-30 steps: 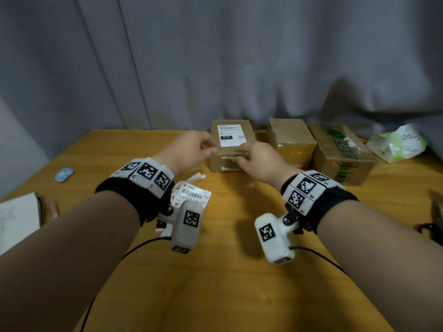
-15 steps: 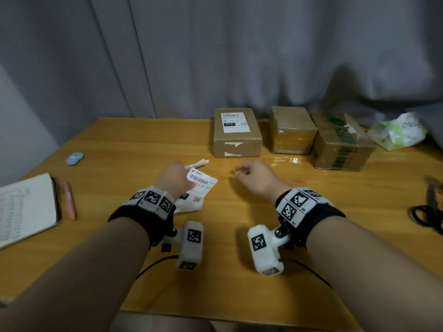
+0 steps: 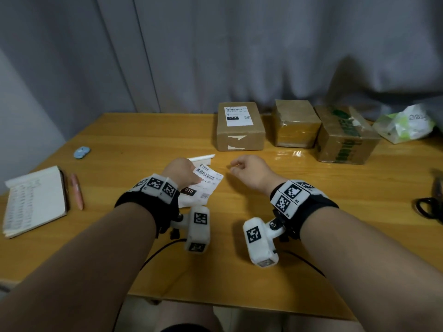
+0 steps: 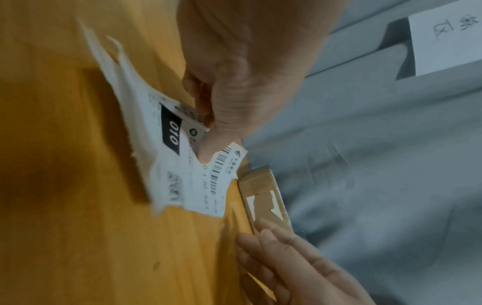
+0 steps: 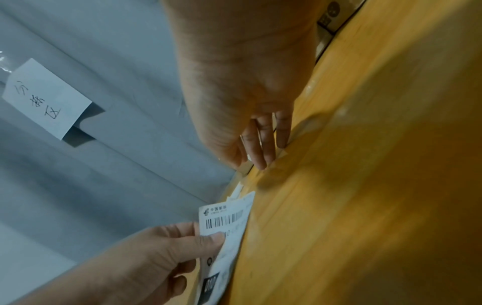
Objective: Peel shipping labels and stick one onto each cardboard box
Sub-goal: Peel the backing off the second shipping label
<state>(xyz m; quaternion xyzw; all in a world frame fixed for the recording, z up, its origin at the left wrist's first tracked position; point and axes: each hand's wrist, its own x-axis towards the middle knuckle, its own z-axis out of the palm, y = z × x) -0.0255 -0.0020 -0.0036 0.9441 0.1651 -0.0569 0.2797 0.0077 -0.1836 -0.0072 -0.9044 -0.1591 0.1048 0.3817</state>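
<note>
Head view: left hand [image 3: 181, 172] pinches a label sheet [image 3: 207, 185] low over the tabletop [image 3: 143, 140], thumb on top of the print. Barcode and a black "010" block show on the sheet. A white paper strip [image 3: 202, 158] lies just beyond the hand. Right hand [image 3: 249, 172] hovers beside the sheet, not touching it, fingers loosely curled, holding nothing. Three boxes in a row at the far edge: left box [image 3: 240, 130] already carries a label [image 3: 238, 116] on top; middle box [image 3: 296, 123] and right box [image 3: 345, 137] have none. Right box has green print. Plastic bag [image 3: 405, 124] past the boxes on the right. Notebook [image 3: 33, 200] and pen [image 3: 77, 191] at left, a small blue thing [image 3: 81, 152] further back, scissors [image 3: 429, 207] at the right edge. Grey curtain [image 3: 215, 51] behind.

Left wrist view: left thumb and fingers clamped on the sheet's edge — sheet bends away from the hand, the torn white backing edge trailing off behind it. The left box's front sits beyond the sheet, torn white patches on it. Right hand's fingers [image 4: 281, 243] enter from below, relaxed, clear of the sheet.

Right wrist view: right hand's fingers extended, loosely together, empty. Left hand at the bottom, thumb pressed on the sheet just under the barcode. A handwritten note [image 5: 47, 97] hangs on the curtain.
</note>
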